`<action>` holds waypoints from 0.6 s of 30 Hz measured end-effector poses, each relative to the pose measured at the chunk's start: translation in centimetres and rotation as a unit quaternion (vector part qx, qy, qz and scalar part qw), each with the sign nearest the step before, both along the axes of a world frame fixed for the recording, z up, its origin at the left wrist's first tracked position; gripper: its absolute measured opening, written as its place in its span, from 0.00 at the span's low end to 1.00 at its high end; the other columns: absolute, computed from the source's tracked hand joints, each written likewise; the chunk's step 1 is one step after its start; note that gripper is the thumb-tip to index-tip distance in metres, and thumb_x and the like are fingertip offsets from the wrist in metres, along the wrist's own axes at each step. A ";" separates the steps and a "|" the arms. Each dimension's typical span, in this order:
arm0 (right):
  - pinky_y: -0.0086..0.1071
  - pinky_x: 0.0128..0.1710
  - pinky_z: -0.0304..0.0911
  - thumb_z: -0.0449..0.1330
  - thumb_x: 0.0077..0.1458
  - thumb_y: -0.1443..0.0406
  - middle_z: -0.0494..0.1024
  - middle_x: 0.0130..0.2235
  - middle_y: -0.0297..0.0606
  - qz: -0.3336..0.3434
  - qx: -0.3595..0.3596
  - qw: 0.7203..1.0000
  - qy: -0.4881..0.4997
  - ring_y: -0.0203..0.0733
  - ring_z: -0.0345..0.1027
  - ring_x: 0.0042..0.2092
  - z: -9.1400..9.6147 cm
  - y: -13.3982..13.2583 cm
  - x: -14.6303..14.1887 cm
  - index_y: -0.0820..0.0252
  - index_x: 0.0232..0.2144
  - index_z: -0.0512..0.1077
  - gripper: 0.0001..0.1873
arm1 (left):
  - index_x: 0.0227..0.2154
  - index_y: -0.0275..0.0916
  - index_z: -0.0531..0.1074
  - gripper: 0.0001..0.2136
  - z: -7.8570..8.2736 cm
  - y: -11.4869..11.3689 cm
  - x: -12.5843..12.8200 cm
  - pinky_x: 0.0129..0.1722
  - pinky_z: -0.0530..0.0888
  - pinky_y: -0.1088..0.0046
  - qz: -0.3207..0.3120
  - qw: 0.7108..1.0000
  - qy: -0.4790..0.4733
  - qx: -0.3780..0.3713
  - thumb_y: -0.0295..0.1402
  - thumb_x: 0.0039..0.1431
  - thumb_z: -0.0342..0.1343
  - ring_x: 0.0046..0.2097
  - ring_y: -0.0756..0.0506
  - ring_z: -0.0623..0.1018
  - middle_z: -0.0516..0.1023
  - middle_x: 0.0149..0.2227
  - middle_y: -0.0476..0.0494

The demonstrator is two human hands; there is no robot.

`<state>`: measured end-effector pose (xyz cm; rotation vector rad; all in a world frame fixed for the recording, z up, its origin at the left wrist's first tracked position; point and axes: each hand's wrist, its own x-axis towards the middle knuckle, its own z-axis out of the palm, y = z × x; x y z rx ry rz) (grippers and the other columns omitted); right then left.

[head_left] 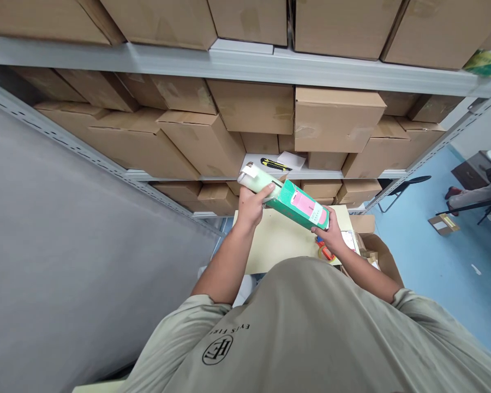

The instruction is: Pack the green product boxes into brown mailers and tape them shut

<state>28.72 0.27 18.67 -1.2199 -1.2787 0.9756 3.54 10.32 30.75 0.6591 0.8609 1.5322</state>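
A long green box (288,203) with a pink and white label is held slanted above a small pale tabletop (278,240). My left hand (251,206) is closed round its pale upper end, thumb on top. My right hand (332,236) is closed on its lower right end from beneath. A white tag sticks out at the box's upper tip. Below my right hand lies an orange and yellow tape dispenser (324,252), partly hidden.
Metal shelving (245,65) stacked with brown cardboard boxes (335,120) fills the view ahead. A yellow-black utility knife (275,164) and a white paper lie on the shelf. An open carton (376,251) stands at right, and a grey wall (65,245) at left.
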 end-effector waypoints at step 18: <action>0.54 0.47 0.86 0.48 0.70 0.30 0.73 0.64 0.49 -0.017 0.027 0.996 0.085 0.60 0.77 0.57 2.3 -0.8 -3.0 0.43 0.79 0.60 0.47 | 0.40 0.40 0.77 0.15 -3.6 2.6 -0.4 0.45 0.84 0.66 -0.047 0.984 -0.115 -0.126 0.41 0.55 0.73 0.36 0.41 0.88 0.86 0.32 0.46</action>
